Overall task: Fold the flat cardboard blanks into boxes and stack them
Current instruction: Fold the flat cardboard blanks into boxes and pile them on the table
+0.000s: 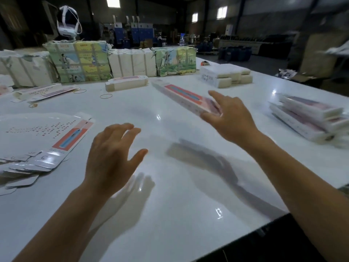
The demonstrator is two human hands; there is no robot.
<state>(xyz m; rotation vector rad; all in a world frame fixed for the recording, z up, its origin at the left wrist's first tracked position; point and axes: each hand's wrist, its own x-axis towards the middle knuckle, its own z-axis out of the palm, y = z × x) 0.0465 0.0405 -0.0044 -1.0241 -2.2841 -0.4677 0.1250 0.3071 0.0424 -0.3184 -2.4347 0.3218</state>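
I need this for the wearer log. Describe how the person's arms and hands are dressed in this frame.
Both forearms are bare as far as the frame shows, with no sleeve or cuff in view. The left hand and the right hand wear no gloves. No ring, watch, bracelet or tape shows on the sides facing the camera. The arms run out of the lower edge of the head view, so anything worn above that cannot be told.

Right hand (229,118) holds a folded box (186,98) above the white table (170,195); left hand (111,157) hovers, fingers spread
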